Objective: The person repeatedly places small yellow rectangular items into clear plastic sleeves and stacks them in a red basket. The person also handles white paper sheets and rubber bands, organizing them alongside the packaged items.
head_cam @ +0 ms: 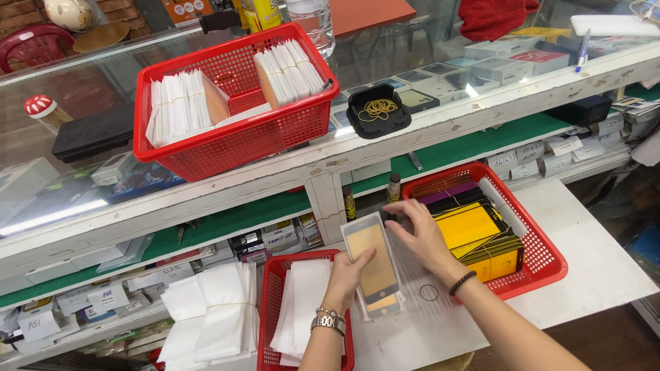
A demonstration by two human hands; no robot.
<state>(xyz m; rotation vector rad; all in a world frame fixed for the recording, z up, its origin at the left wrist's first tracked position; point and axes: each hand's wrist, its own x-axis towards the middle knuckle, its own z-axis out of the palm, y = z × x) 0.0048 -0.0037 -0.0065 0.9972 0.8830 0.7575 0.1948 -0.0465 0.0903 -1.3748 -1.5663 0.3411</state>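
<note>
Yellow-backed screen protector [375, 266] pinched by left hand [346, 277] grip; right hand [422, 237] grip pressing top edge.

The right hand [424, 241] is covering the top edge of the phone screen protector [375, 266], the left hand [347, 277] is hiding its left side, both forearms are running off the bottom edge, and the bundled white sleeves [205, 314] are sitting too small to make out singly.

Flat gold-tinted screen protector [374, 263]
</note>
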